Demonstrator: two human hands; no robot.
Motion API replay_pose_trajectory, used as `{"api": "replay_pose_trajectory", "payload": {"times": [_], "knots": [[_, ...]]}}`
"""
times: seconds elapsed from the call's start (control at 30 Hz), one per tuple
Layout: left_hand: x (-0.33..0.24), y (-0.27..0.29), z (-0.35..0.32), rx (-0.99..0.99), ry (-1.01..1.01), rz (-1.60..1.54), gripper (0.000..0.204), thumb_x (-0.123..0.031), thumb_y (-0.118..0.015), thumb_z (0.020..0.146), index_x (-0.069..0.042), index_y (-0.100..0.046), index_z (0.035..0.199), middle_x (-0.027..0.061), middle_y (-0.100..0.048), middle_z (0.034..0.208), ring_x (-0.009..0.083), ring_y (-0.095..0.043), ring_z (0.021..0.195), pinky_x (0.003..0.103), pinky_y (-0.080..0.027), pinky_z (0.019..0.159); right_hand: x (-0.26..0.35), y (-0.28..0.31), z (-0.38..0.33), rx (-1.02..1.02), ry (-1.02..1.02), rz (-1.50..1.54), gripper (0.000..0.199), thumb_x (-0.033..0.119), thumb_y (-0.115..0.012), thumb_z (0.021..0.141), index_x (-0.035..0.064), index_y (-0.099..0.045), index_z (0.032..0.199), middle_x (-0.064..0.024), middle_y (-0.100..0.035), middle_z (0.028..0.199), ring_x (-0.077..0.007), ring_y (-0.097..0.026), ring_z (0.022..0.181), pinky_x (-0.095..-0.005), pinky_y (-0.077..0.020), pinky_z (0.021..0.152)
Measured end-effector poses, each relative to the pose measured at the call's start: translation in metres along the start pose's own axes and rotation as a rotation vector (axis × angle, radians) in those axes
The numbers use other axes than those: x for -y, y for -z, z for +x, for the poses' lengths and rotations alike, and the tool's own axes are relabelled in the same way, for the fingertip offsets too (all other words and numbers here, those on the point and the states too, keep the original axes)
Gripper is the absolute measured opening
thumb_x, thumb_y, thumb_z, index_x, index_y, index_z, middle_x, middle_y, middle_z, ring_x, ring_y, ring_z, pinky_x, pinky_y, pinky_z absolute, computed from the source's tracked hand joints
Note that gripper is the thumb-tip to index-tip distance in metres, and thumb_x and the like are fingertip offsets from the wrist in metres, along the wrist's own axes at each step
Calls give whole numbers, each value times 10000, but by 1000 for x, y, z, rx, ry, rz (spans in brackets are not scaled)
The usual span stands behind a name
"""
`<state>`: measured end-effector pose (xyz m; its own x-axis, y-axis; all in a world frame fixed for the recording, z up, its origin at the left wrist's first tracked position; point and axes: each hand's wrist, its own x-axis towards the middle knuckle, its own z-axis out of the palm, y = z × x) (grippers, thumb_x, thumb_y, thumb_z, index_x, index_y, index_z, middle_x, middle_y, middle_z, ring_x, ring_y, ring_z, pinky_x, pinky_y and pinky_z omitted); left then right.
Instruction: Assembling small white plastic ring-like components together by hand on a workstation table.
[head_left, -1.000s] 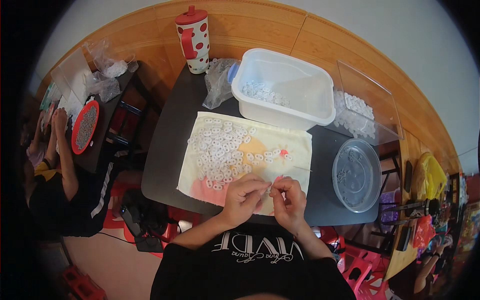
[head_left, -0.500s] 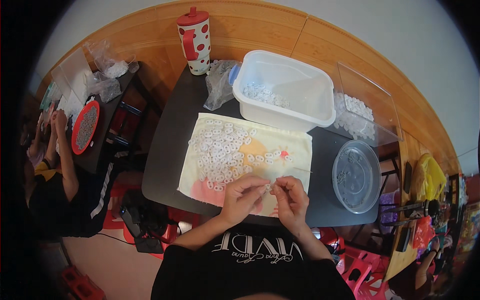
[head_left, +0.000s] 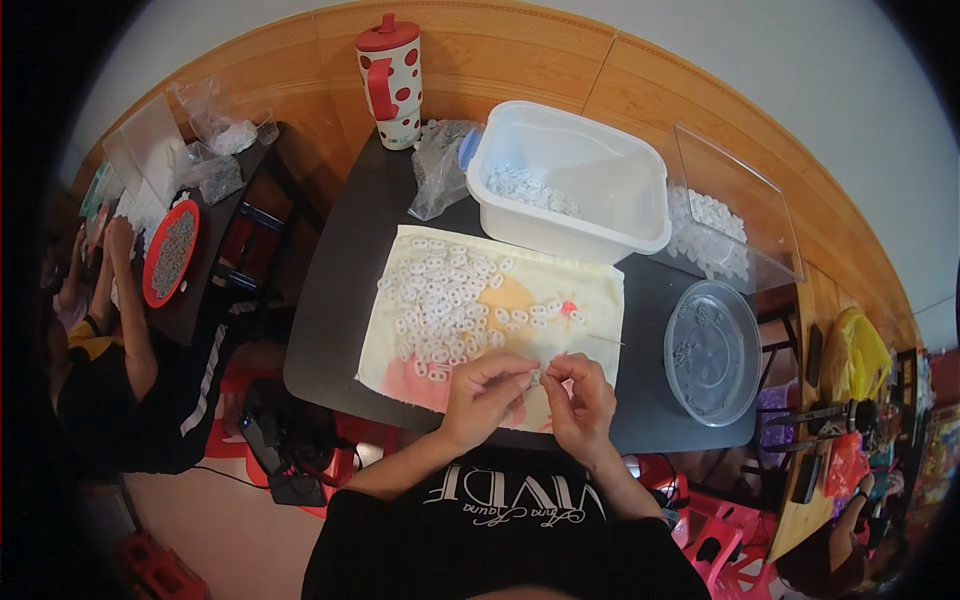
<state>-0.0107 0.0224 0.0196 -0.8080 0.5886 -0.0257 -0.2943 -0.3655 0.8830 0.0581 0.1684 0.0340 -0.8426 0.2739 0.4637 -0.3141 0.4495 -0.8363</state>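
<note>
Just above the near part of a pale yellow cloth, my two hands meet fingertip to fingertip. Between the thumb and fingers of my left hand is pinched a small white two-holed piece. My right hand is closed at its right edge, its thumb and forefinger pressed together; whatever they hold is too small to make out. A pile of similar white two-holed pieces covers the cloth's left half, with several more strung out to the right. A thin needle-like tool lies near the cloth's right edge.
Behind the cloth stands a white tub with small white pieces inside. To its right is a clear box of white pieces. A round clear container with small dark parts sits at the right. A spotted tumbler and plastic bag stand back left.
My right fingers have shifted slightly against the white piece, the thumb drawing in. My left hand stays almost still. At the far left, another person's hands have moved a little.
</note>
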Motion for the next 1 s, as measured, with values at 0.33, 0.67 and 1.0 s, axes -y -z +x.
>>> {"api": "replay_pose_trajectory", "payload": {"times": [0.33, 0.67, 1.0], "knots": [[0, -3, -1, -7, 52, -74, 169, 34, -630, 928, 28, -700, 1082, 44, -635, 874, 81, -579, 626, 197, -422, 488, 5, 1, 6, -22, 326, -268, 282, -151, -658, 771, 6, -595, 997, -145, -631, 886, -336, -617, 746, -378, -499, 655], [-22, 35, 9, -108, -57, -302, 211, 12, -612, 939, 34, -674, 1140, 42, -677, 931, 80, -593, 785, 235, -472, 715, 0, 44, 32, 216, 7, -402, 158, -63, -652, 827, -22, -640, 979, -149, -617, 893, -278, -638, 767, -327, -511, 687], [-22, 36, 3, -128, -67, -231, 151, 22, -625, 928, 37, -662, 1074, 28, -619, 830, 90, -563, 714, 239, -464, 666, -3, -2, 25, 391, 186, -742, 141, 113, -719, 767, 45, -612, 828, -130, -513, 858, -307, -554, 805, -400, -463, 686]]}}
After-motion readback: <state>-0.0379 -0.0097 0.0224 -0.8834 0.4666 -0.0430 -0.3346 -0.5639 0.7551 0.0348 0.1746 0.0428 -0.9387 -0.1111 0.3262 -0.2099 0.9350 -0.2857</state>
